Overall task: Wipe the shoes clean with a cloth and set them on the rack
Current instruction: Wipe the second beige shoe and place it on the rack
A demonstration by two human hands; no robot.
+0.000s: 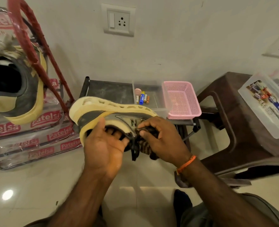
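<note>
Ridged-sole suede shoe (102,115), striped cloth (146,145), gripping hands

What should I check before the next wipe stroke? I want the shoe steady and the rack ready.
1. Left hand has a firm grip on the shoe: ok, fingers are inside the opening.
2. Right hand holds the cloth against the shoe's side: ok.
3. Shoe turned for access: ok, sole faces up, side panel faces the person.
4. Side panel clean: cannot tell.
5. Free space on the rack: ok, left part is bare beside the pink basket.
6. Second shoe already on the rack: not ok.
</note>
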